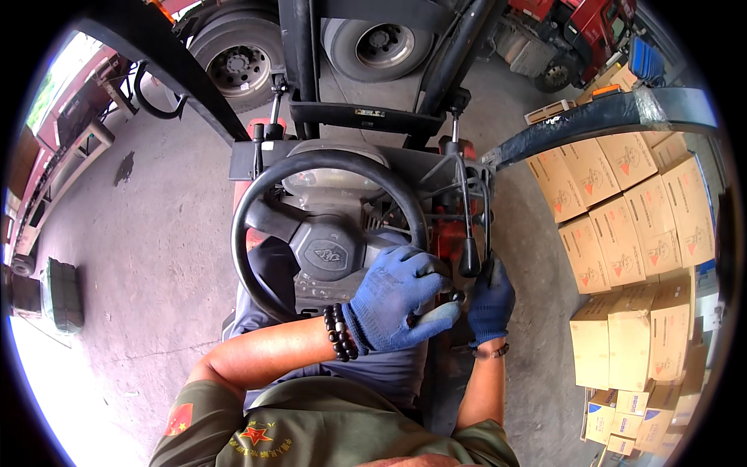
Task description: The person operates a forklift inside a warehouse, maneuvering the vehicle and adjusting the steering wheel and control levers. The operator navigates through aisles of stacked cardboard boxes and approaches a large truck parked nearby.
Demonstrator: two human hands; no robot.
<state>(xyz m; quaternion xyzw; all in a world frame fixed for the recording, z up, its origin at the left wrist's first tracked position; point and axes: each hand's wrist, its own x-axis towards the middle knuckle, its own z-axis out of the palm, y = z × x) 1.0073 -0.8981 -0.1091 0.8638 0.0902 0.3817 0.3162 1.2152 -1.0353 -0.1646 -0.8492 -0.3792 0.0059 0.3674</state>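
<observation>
My left hand, in a blue knitted glove, reaches across the lower right of the black steering wheel. Its fingers and thumb curl round a small dark knob, mostly hidden by the glove. Beside it, my right hand, gloved the same way, is closed round the lower end of a black control lever; its grip is covered. A second lever with a black handle stands just left of that hand, untouched. Both levers rise to the right of the wheel.
Ahead stand the forklift's black mast and large truck wheels. Stacked cardboard boxes line the right side, beyond a curved dark bar. At left a green bundle rests on the concrete floor, near a long trailer frame.
</observation>
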